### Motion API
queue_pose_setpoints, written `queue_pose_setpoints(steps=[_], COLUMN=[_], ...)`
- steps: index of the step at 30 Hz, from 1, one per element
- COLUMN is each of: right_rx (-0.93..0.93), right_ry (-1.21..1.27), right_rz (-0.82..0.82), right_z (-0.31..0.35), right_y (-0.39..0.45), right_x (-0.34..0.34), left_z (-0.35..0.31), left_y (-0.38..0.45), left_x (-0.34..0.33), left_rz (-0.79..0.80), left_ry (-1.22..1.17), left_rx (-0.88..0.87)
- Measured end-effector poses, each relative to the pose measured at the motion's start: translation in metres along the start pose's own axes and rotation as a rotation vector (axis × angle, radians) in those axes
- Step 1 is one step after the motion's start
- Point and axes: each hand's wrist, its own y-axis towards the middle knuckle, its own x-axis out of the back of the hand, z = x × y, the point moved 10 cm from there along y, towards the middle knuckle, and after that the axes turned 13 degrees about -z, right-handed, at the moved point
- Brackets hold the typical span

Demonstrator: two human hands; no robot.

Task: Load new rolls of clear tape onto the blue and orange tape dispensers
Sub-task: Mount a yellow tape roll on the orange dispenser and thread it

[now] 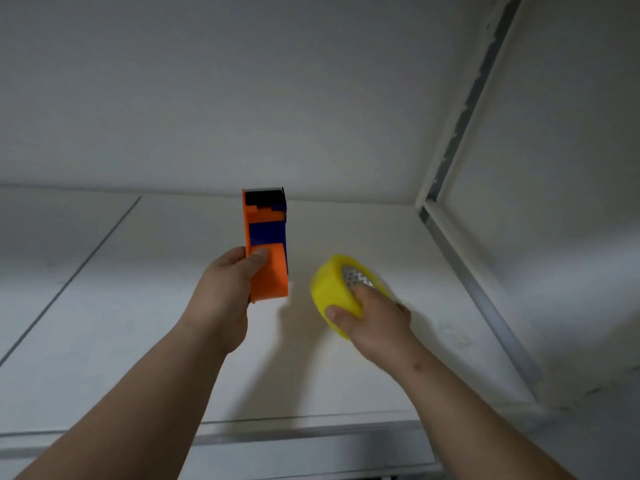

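My left hand (228, 289) grips an orange and blue tape dispenser (268, 244) by its lower end and holds it upright above the white table (138, 323); its black cutter end points away from me. My thumb lies on the dispenser's orange face. To its right, my right hand (372, 318) grips a roll of tape (337, 289) that looks yellow, with a patterned inner core showing. The fingers reach into the core and the thumb presses the outer face. Roll and dispenser are apart, a small gap between them.
The white table meets a white wall (311, 98) at the back. On the right a white side panel with a grey metal strip (478, 289) runs along the table's edge. A dark seam (69, 278) crosses the tabletop at left. The table's front edge (277, 434) lies below my forearms.
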Motion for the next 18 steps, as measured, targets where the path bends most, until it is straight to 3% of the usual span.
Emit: queue_pose_setpoints(steps=[3,5,18], right_rx=[-0.175,-0.204,-0.234], right_ry=[0.614,0.772,0.989], right_rz=[0.099,0.134,-0.01], right_z=[0.015,0.031,0.175], right_y=[-0.004,-0.01,-0.048], right_x=[-0.002,-0.005,-0.077], left_z=[-0.002,-0.005,-0.043], left_y=[0.001,0.001,0.023], left_x=[0.02,0.033,0.196], left_rz=[-0.037,-0.043,-0.067], left_ry=[-0.01,-0.014,-0.038], left_rx=[0.002,0.005,-0.015])
